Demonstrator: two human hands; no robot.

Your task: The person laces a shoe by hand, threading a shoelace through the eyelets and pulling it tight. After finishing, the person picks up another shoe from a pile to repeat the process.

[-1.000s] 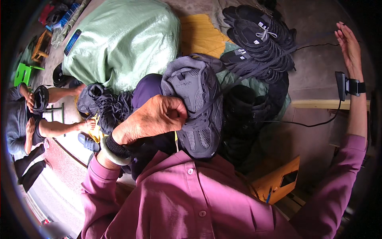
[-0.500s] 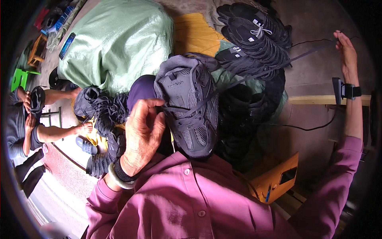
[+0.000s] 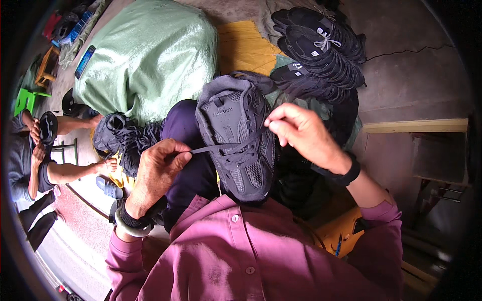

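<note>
A dark grey sneaker [image 3: 236,173] rests upright in my lap, its toe toward my body and its padded collar away from me. A flat dark shoelace [image 3: 213,148] crosses its tongue, threaded through the lower eyelets. My left hand [image 3: 150,175] pinches one stretch of the lace between thumb and forefinger, left of the shoe and pulled taut. At the shoe's right edge my right hand [image 3: 309,140] is closed in a pinch on the lace beside the eyelets. The lace beyond my right fingers is hard to make out.
A big pale green sack [image 3: 150,55] stands ahead, a phone [image 3: 85,61] on its left side. Stacked black shoe uppers [image 3: 321,50] lie ahead right, and black shoes [image 3: 120,138] lie left. Another person's hands [image 3: 37,135] hold a dark shoe at far left.
My right hand has come from the far right, where it held the lace stretched out, back to the shoe's edge. The left hand has drawn leftward from the shoe with the lace.
</note>
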